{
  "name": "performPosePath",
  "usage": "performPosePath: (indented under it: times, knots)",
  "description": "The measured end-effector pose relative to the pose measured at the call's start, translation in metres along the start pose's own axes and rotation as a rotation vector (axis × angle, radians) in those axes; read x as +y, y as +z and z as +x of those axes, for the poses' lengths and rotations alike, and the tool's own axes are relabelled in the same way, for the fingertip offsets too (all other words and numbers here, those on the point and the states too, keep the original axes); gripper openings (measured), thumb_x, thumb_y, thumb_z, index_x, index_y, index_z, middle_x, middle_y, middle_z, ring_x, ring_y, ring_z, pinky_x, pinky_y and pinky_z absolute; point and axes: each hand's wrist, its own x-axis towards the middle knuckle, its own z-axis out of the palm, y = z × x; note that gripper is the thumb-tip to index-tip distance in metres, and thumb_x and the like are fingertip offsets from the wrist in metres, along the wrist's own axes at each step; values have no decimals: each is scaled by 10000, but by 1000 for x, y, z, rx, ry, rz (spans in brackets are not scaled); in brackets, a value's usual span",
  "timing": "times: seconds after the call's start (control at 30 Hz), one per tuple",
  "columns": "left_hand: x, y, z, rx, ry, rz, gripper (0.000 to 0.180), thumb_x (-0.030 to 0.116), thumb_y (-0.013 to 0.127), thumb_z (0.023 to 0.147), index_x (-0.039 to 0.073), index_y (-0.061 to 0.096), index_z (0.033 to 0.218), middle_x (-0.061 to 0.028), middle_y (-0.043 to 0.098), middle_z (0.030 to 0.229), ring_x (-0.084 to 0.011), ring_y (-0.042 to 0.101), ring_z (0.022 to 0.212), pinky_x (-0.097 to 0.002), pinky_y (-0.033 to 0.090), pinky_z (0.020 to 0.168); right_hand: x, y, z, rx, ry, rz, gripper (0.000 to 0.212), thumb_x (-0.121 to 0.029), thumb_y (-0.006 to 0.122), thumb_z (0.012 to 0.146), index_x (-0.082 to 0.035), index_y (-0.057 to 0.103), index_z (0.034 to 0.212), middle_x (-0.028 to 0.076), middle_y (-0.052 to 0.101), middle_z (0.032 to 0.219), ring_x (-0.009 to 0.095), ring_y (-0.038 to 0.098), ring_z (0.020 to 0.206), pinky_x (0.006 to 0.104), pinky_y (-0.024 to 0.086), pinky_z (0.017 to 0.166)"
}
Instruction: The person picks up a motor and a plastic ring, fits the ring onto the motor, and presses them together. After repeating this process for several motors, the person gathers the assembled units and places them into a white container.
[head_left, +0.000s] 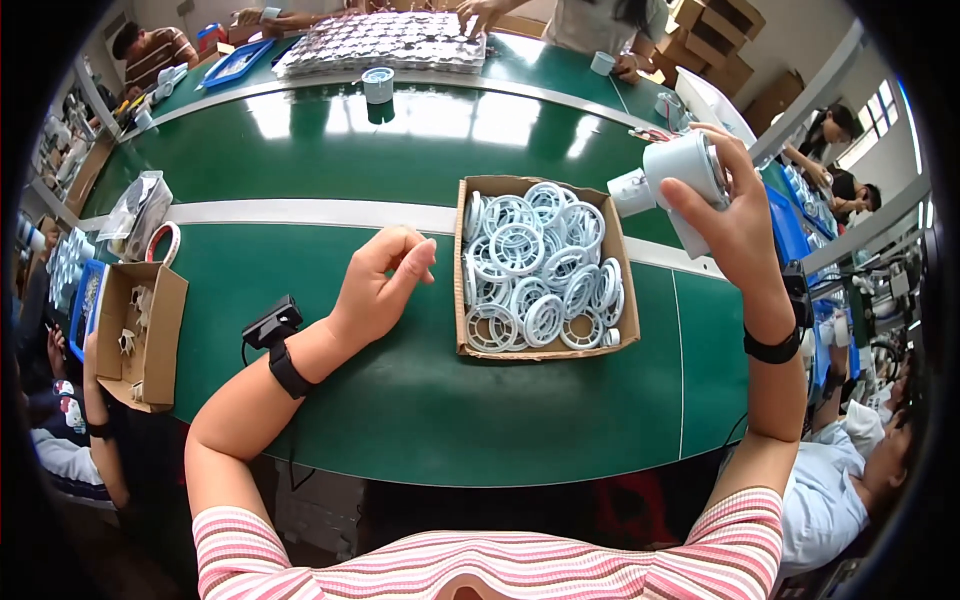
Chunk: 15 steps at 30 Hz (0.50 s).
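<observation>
My right hand is raised at the right, its thumb and fingers wrapped around a pale blue plastic housing. The housing has a wide round body, a narrower cylinder pointing left and a handle-like part hanging below. My left hand hovers above the green table, fingers curled in and thumb against them, with nothing visible in it. Between my hands stands an open cardboard box, full of pale blue plastic rings. The left hand is just left of this box, apart from it; the housing is over its upper right corner.
A smaller cardboard box with a few pale parts, a tape roll and a plastic bag lie left. A round white-blue part stands on the conveyor. Across it, people work beside a parts tray. Others sit on both sides.
</observation>
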Motion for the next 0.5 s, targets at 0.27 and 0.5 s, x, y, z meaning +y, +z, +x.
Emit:
performPosePath:
  times: [0.27, 0.5]
  knots:
    - [27, 35, -8, 58, 151, 542, 461, 420, 734, 959, 61, 552, 1186, -94, 517, 1213, -142, 617, 901, -278, 499, 717, -23, -27, -2, 171, 59, 180, 613, -369, 871, 829, -8, 645, 1270, 76, 683, 1157, 185, 700, 974, 308, 571, 842]
    - [101, 76, 8, 13, 73, 162, 656, 483, 753, 935, 55, 516, 1372, -121, 523, 1318, -184, 664, 961, -281, 509, 714, -66, -47, -14, -7, -14, 130, 767, -557, 770, 859, -26, 580, 1380, 100, 690, 1111, 166, 678, 976, 313, 553, 826]
